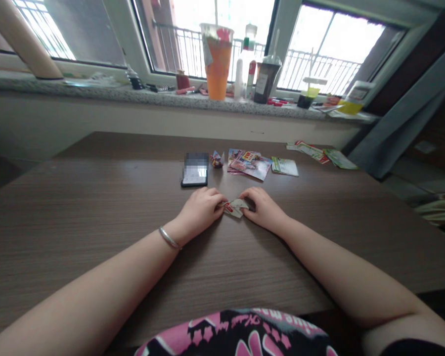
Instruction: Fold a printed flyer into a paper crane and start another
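Your head-worn camera looks forward and down from above the wood-grain desk [96, 198], toward the speckled stone windowsill [152, 99].

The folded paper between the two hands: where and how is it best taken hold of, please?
The folded paper is probably best pinched lightly at its outer ends, from left and right: it is thin-looking and creased, and the left hand and right hand hold it there, leaving its middle uncovered.

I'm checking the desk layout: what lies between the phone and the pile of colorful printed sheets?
In the head view, a small folded paper piece sits there, right of the phone and left of the pile.
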The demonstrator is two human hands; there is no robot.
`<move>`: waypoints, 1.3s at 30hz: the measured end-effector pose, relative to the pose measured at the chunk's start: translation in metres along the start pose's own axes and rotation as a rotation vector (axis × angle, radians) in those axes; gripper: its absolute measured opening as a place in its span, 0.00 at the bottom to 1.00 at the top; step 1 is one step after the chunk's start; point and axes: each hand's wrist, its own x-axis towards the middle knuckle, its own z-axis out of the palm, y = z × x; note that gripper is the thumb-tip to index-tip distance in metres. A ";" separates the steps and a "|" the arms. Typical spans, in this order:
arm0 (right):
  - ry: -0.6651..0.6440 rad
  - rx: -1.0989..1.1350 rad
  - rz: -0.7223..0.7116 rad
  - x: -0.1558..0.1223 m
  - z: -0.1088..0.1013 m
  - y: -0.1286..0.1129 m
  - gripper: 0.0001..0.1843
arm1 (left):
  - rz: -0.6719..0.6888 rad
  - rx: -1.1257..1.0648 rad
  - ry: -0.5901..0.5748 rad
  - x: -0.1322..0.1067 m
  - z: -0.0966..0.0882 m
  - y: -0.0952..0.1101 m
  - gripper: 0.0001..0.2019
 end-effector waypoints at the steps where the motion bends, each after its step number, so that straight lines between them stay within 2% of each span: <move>1: 0.000 0.010 -0.002 0.000 0.000 -0.001 0.10 | 0.006 0.003 0.000 0.000 0.000 0.000 0.08; 8: -0.022 0.020 0.017 -0.001 -0.001 -0.004 0.06 | 0.050 -0.009 0.019 0.000 -0.001 0.000 0.08; 15: -0.050 -0.064 -0.029 0.000 -0.004 -0.005 0.02 | 0.122 -0.013 0.041 0.000 0.001 0.000 0.07; 19: -0.049 -0.126 -0.038 0.000 -0.003 -0.008 0.04 | 0.139 -0.016 0.029 0.001 0.001 -0.001 0.07; 25: -0.079 -0.179 -0.014 -0.001 -0.002 -0.012 0.03 | 0.122 0.081 0.002 0.002 -0.001 0.000 0.05; 30: -0.110 -0.293 0.013 -0.001 -0.008 -0.018 0.03 | 0.104 0.195 -0.021 0.001 -0.007 0.004 0.07; 39: -0.169 -0.429 0.083 -0.005 -0.016 -0.024 0.02 | 0.085 0.283 -0.022 -0.002 -0.013 0.007 0.06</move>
